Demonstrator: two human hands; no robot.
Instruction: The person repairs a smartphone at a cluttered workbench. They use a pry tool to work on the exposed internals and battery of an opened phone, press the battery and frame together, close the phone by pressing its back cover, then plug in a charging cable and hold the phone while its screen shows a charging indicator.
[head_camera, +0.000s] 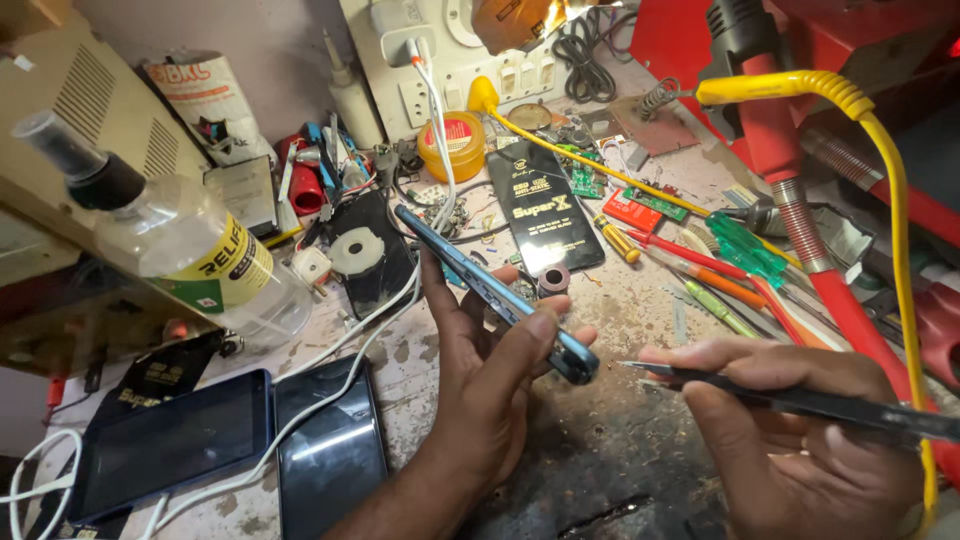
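The phone frame (490, 280), a thin blue mobile phone seen edge-on, slants from upper left down to lower right. We see the left hand (490, 370) closed around its lower half, thumb pressed along the near edge and fingers behind. Just to the right, the right hand (790, 420) is closed on dark tweezers (800, 398), whose fine tip points left and sits just beside the phone's bottom corner, close to the left thumb; we cannot tell if it touches.

Beyond the left hand stands a small round yellow tin (452, 145) with a red lid; its contents are hidden. Far to the left, a clear plastic bottle (180, 245) with a black cap leans tilted, holding clear liquid.

Below and left of the left hand lie two dark phones (240, 440) side by side, crossed by a white cable (340, 345). Above the right hand lie screwdrivers (720, 275) and a yellow cable (880, 170). Everything rests on a stained, cluttered workbench (620, 440).
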